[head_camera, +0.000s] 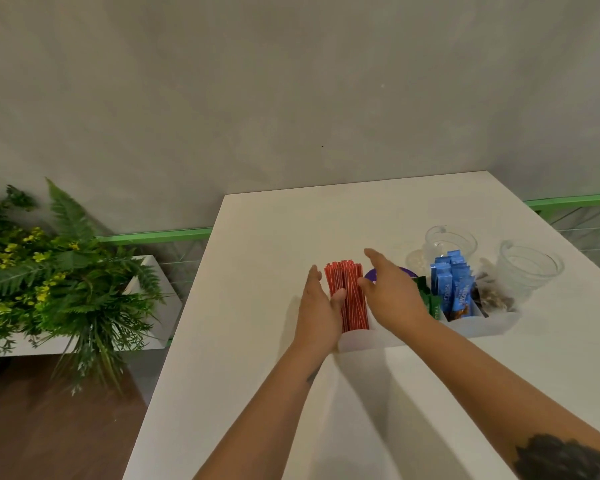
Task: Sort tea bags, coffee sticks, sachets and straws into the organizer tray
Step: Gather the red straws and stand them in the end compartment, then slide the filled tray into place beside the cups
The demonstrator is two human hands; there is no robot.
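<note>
left hand [317, 306], right hand [390, 292]: both spread, flanking red sticks [352, 299] | glass cups [529, 268]: 2

White table [257, 237], plain matte top. Directly on it: translucent white organizer tray [378, 339] near the middle, long side running left-right; two clear glass cups behind the tray's right end, one [450, 241] just behind it, the other [529, 266] further right. Some small pale thing [414, 259] left of the first cup, can't tell what.
</note>
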